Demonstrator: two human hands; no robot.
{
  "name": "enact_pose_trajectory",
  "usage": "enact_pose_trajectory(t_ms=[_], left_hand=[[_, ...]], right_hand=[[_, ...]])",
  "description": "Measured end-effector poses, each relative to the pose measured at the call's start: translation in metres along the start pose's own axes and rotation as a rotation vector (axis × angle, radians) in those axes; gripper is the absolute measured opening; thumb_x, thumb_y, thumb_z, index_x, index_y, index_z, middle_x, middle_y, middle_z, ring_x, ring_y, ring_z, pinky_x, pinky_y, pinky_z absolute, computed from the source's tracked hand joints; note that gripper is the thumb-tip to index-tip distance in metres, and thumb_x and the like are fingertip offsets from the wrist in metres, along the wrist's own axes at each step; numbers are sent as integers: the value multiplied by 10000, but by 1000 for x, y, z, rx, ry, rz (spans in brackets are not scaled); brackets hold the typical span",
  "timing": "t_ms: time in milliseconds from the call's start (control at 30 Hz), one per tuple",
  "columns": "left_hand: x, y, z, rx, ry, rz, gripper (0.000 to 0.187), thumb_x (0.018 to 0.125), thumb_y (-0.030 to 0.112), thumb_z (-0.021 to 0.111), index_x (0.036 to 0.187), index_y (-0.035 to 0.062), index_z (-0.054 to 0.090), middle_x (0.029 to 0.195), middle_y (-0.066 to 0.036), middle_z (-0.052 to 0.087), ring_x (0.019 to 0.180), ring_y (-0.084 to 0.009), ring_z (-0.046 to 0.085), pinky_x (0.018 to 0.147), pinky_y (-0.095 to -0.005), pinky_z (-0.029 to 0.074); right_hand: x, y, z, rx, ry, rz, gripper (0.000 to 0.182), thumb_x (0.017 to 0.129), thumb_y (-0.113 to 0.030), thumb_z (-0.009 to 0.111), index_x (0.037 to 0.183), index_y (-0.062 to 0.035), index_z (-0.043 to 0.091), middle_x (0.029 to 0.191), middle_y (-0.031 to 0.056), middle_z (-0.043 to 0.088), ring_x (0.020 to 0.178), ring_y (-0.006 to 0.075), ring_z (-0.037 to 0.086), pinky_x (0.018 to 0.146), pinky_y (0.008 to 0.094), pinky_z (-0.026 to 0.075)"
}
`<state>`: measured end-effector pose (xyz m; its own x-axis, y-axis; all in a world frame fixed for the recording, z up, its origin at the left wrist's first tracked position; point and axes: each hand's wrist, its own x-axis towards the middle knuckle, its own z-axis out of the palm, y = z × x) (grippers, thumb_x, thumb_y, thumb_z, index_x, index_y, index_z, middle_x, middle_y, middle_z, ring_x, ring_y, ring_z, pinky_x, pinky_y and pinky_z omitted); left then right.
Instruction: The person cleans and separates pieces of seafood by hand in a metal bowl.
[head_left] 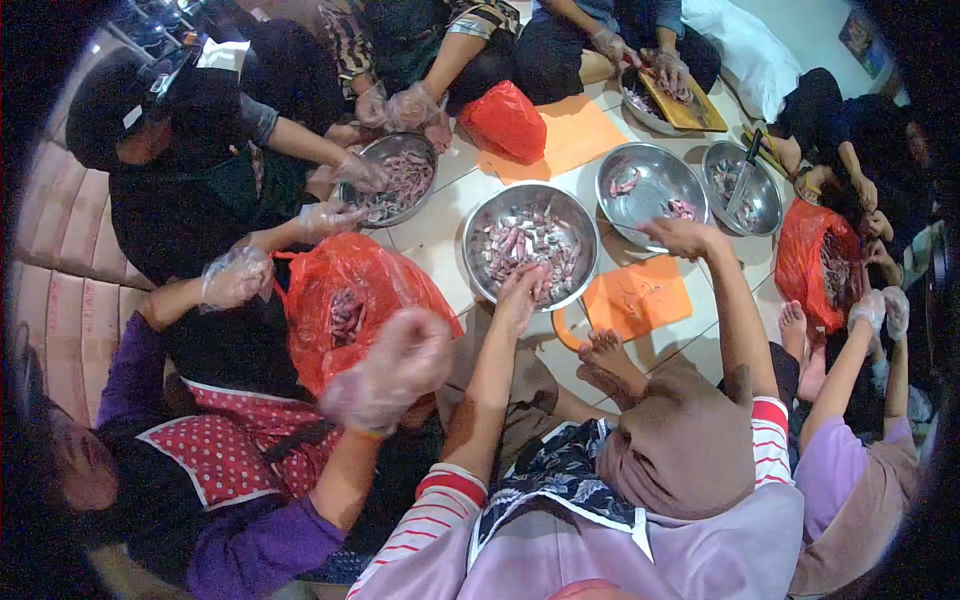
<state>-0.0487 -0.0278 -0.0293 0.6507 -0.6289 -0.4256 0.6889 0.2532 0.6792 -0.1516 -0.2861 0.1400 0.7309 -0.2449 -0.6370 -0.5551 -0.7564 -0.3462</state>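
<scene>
My left hand reaches over the near rim of the middle steel bowl. Its fingers are curled together low in the bowl; what they hold blends with the pinkish cut squid there. Out to the right, my right hand hovers at the near rim of a second steel bowl, palm down, fingers stretched out with nothing seen in them. A few whole pink squid lie in that second bowl. Below the two bowls is an orange cutting board with small scraps on it.
Co-workers sit around, several in plastic gloves. One gloved hand is blurred close to my left arm, beside a red plastic bag. More bowls stand at the left and right, the latter with a knife. Another red bag lies behind.
</scene>
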Motion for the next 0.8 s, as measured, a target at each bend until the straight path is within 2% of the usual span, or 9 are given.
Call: enact_pose_trajectory(t_ms=[67, 133, 233, 333, 367, 500, 600, 667, 800], left_hand=[[1, -1, 1, -33, -26, 7, 253, 813, 149, 600, 1019, 21, 527, 966, -54, 586, 855, -127, 559, 742, -225, 476], [0, -2, 3, -68, -45, 18, 247, 808, 151, 607, 1007, 23, 536, 965, -53, 588, 850, -127, 560, 741, -222, 476], [-5, -1, 6, -47, -52, 12, 199, 808, 118, 593, 975, 15, 556, 932, -57, 594, 818, -122, 562, 719, -218, 483], [0, -4, -2, -48, -132, 34, 186, 813, 103, 578, 974, 11, 563, 906, -58, 594, 774, -119, 562, 708, -218, 484], [-1, -7, -1, -81, -53, 37, 159, 820, 88, 559, 960, 12, 567, 881, -58, 588, 739, -121, 561, 707, -225, 490], [0, -8, 1, -117, -71, 49, 124, 831, 72, 537, 938, 18, 568, 875, -58, 587, 739, -126, 565, 703, -227, 497], [-4, -7, 5, -182, -29, 7, 110, 840, 60, 519, 929, 15, 564, 862, -60, 587, 746, -129, 568, 704, -234, 503], [-2, -11, 1, -254, -54, -8, 117, 847, 63, 511, 935, 4, 558, 851, -64, 589, 749, -129, 571, 700, -237, 507], [0, -12, -4, -254, -49, -14, 129, 853, 75, 507, 939, -10, 550, 845, -71, 584, 747, -130, 569, 689, -233, 511]], right_hand=[[56, 24, 36, -259, 224, -563, 455, 920, -422, 267, 1226, -106, 383, 1082, 169, 522, 950, 349, 546, 799, 425, 425], [38, -31, 56, 197, 108, -330, 454, 918, -426, 284, 1215, -98, 388, 1125, 179, 509, 1023, 379, 504, 909, 424, 358], [64, -40, 110, 354, 232, -537, 440, 922, -405, 285, 1242, -110, 351, 1170, 207, 481, 1062, 371, 484, 916, 413, 359], [59, -51, 129, 373, 236, -697, 452, 922, -401, 282, 1274, -118, 301, 1164, 236, 479, 1064, 381, 487, 894, 422, 377], [62, -51, 134, 290, 216, -648, 467, 924, -394, 274, 1305, -125, 259, 1175, 248, 469, 1057, 394, 489, 876, 431, 392], [58, -50, 139, 308, 181, -615, 469, 923, -396, 270, 1317, -142, 239, 1207, 237, 451, 1066, 398, 481, 881, 441, 388], [61, -45, 146, 274, 300, -695, 482, 922, -401, 270, 1332, -159, 197, 1072, 265, 525, 977, 408, 530, 817, 459, 416], [63, -43, 148, 328, 219, -492, 474, 928, -341, 301, 1352, -176, 169, 1274, 246, 373, 1103, 404, 451, 914, 424, 371], [55, -50, 143, 388, 125, -423, 489, 926, -334, 319, 1357, -178, 150, 1217, 251, 432, 1049, 414, 489, 888, 419, 391]])
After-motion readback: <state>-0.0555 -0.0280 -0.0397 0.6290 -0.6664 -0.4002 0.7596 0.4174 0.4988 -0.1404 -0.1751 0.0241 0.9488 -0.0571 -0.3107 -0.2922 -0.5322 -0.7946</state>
